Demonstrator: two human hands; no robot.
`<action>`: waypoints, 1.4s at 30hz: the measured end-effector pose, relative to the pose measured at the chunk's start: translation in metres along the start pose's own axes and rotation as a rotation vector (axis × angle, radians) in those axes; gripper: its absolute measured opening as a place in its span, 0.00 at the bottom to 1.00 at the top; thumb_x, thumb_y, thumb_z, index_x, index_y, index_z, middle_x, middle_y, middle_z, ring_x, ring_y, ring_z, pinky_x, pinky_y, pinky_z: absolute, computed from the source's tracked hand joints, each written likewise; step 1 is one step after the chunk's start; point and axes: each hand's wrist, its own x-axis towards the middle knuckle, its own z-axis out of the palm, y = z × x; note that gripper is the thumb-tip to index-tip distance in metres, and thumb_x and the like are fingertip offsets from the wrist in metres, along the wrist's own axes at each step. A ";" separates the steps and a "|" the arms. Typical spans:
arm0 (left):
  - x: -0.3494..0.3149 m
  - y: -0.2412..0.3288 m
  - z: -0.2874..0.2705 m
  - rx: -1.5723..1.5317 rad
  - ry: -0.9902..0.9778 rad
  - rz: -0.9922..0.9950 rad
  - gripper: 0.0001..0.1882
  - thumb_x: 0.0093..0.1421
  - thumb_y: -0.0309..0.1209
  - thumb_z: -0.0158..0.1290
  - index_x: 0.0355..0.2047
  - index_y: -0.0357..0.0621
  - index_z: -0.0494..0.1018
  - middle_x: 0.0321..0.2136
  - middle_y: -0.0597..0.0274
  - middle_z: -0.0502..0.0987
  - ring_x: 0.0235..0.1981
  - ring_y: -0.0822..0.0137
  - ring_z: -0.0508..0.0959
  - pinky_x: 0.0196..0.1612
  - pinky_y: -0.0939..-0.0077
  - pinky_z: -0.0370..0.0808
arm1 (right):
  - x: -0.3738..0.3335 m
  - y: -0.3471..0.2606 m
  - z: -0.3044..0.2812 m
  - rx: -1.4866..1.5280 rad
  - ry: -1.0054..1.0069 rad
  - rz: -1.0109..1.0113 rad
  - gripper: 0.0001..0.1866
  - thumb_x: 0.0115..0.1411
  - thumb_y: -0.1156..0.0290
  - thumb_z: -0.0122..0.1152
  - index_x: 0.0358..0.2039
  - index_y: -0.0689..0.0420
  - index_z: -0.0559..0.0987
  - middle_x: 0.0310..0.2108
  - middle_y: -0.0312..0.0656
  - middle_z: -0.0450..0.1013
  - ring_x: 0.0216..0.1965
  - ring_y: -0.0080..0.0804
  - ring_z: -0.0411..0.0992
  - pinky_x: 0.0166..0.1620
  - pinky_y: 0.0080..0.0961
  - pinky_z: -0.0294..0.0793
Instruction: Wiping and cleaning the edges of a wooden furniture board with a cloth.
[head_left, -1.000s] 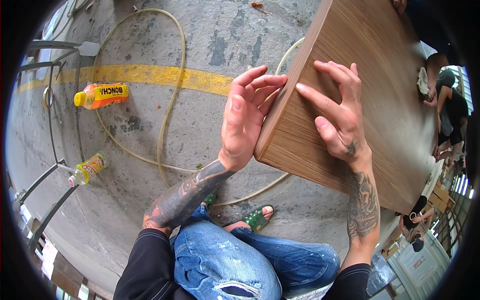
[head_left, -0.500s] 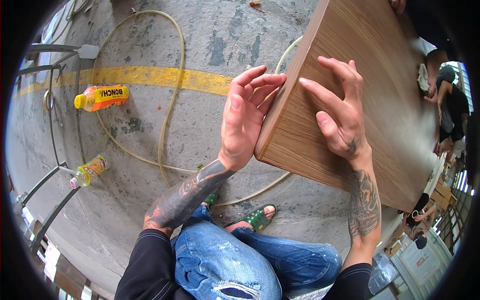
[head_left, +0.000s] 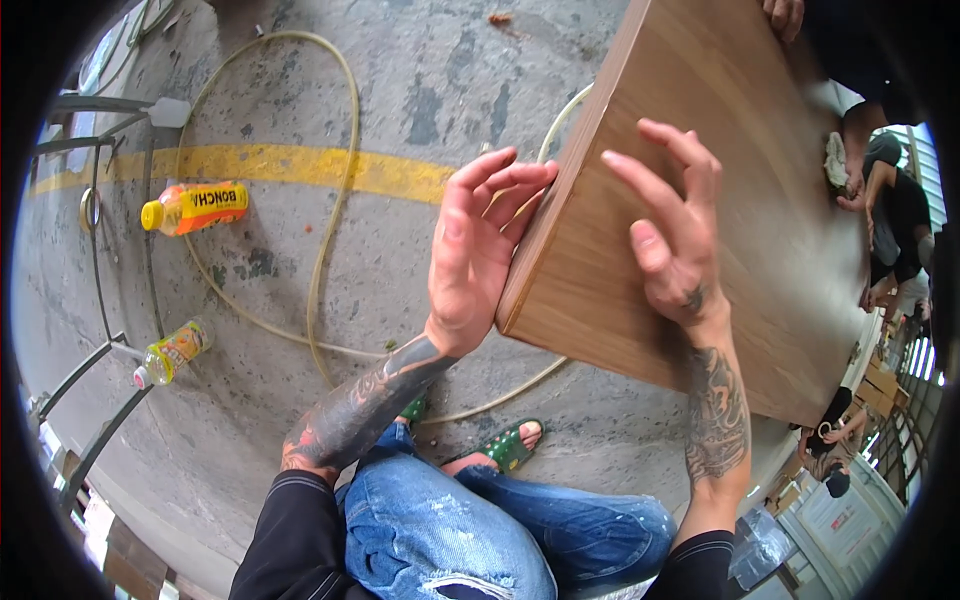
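A large brown wood-grain panel with a thick edge takes up the right side, its near corner pointing toward my legs. Against its left edge rests my left hand, open, palm facing the wood and fingertips along the side. My right hand is over the panel's top face with fingers spread and bent, holding nothing. Whether its fingertips touch the surface I cannot tell.
A clear hose loops over the concrete floor across a yellow stripe. Two drink bottles, one orange and one paler, lie at left beside a metal frame. Other people are along the panel's far right side.
My right hand has shifted slightly farther from the panel's near corner. The left hand keeps its place at the edge, while the whole view has moved a little.
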 end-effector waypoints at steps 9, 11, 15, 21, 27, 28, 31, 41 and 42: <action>-0.003 0.002 0.001 -0.068 0.002 -0.046 0.43 0.68 0.61 0.45 0.68 0.39 0.54 0.62 0.44 0.65 0.67 0.51 0.65 0.71 0.54 0.57 | 0.042 0.020 -0.007 0.075 0.076 0.101 0.24 0.58 0.65 0.49 0.51 0.60 0.80 0.52 0.47 0.69 0.52 0.43 0.65 0.60 0.39 0.63; -0.004 -0.002 -0.004 -0.008 -0.021 -0.024 0.43 0.69 0.64 0.37 0.68 0.40 0.54 0.62 0.43 0.64 0.69 0.45 0.61 0.70 0.50 0.58 | 0.045 0.022 0.001 0.098 0.075 0.091 0.24 0.57 0.65 0.48 0.51 0.60 0.80 0.51 0.47 0.70 0.51 0.42 0.64 0.58 0.38 0.64; -0.001 0.001 -0.003 -0.014 -0.013 -0.032 0.44 0.68 0.65 0.38 0.68 0.40 0.54 0.62 0.43 0.65 0.69 0.45 0.62 0.70 0.50 0.57 | 0.048 0.022 0.000 0.124 0.104 0.101 0.23 0.57 0.65 0.48 0.50 0.60 0.80 0.50 0.47 0.69 0.50 0.43 0.64 0.57 0.39 0.65; -0.001 0.001 0.000 -0.034 0.026 -0.060 0.44 0.67 0.62 0.45 0.68 0.36 0.53 0.61 0.43 0.65 0.66 0.53 0.65 0.71 0.54 0.56 | 0.065 0.015 -0.012 0.058 -0.065 0.144 0.23 0.59 0.61 0.45 0.48 0.60 0.80 0.49 0.47 0.65 0.52 0.42 0.64 0.58 0.38 0.64; -0.003 0.001 -0.003 -0.075 0.032 -0.057 0.45 0.66 0.61 0.47 0.68 0.36 0.52 0.61 0.43 0.65 0.66 0.54 0.65 0.71 0.55 0.57 | 0.075 0.011 -0.021 0.022 -0.220 0.172 0.25 0.61 0.56 0.42 0.46 0.60 0.79 0.49 0.46 0.62 0.52 0.40 0.64 0.57 0.36 0.63; -0.003 -0.001 -0.004 -0.053 0.012 -0.047 0.44 0.67 0.63 0.44 0.68 0.38 0.52 0.61 0.44 0.64 0.67 0.50 0.64 0.71 0.52 0.57 | 0.077 0.011 -0.022 0.011 -0.231 0.170 0.25 0.61 0.55 0.42 0.46 0.60 0.78 0.49 0.46 0.62 0.51 0.41 0.65 0.57 0.35 0.63; -0.003 -0.003 -0.005 -0.029 -0.011 -0.031 0.44 0.68 0.64 0.41 0.69 0.41 0.52 0.62 0.44 0.64 0.68 0.47 0.62 0.70 0.50 0.57 | 0.079 0.007 -0.025 -0.021 -0.267 0.198 0.25 0.62 0.54 0.41 0.45 0.59 0.78 0.48 0.46 0.62 0.50 0.40 0.65 0.56 0.34 0.63; 0.015 0.002 -0.012 0.146 -0.059 0.018 0.42 0.68 0.61 0.42 0.68 0.39 0.55 0.61 0.47 0.66 0.66 0.53 0.66 0.69 0.53 0.61 | 0.062 -0.007 -0.044 0.319 -0.090 0.260 0.25 0.56 0.60 0.41 0.48 0.59 0.77 0.47 0.43 0.64 0.49 0.31 0.63 0.53 0.29 0.65; 0.025 0.008 -0.015 0.237 -0.052 0.024 0.39 0.70 0.59 0.40 0.67 0.39 0.57 0.61 0.47 0.67 0.63 0.57 0.69 0.66 0.55 0.64 | 0.054 -0.002 -0.040 0.329 -0.082 0.264 0.25 0.56 0.60 0.41 0.48 0.59 0.77 0.47 0.43 0.64 0.49 0.31 0.63 0.53 0.29 0.65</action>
